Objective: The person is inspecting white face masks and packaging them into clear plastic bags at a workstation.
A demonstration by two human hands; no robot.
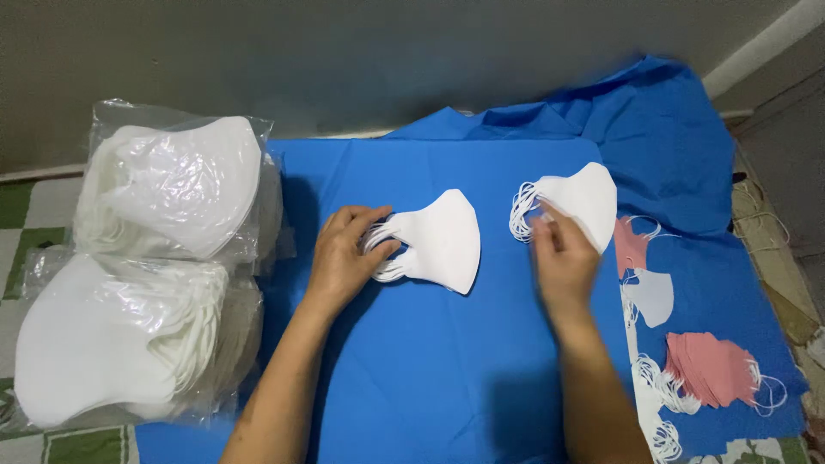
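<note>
At the far left two clear plastic bags lie side by side, each packed with white masks; the nearer bag sits just below the farther one, and both overlap the left edge of the blue cloth that covers the surface.

The left hand rests palm down on the cloth, its fingers curled over the ear loops of a small stack of white masks. It pinches the loops loosely while the mask bodies fan out to the right, flat on the cloth.

Just beside this, the right hand is blurred (how far it is closed is hard to judge), but its fingertips lie on the lower edge of a second stack of white masks, whose loops bunch up at its left end. The two stacks lie apart, with bare cloth between them.

To the right of that hand lie a single pink mask and a pale white one, then a pile of pink masks with tangled white loops near the bottom corner. The cloth bunches in folds toward the wall behind.
</note>
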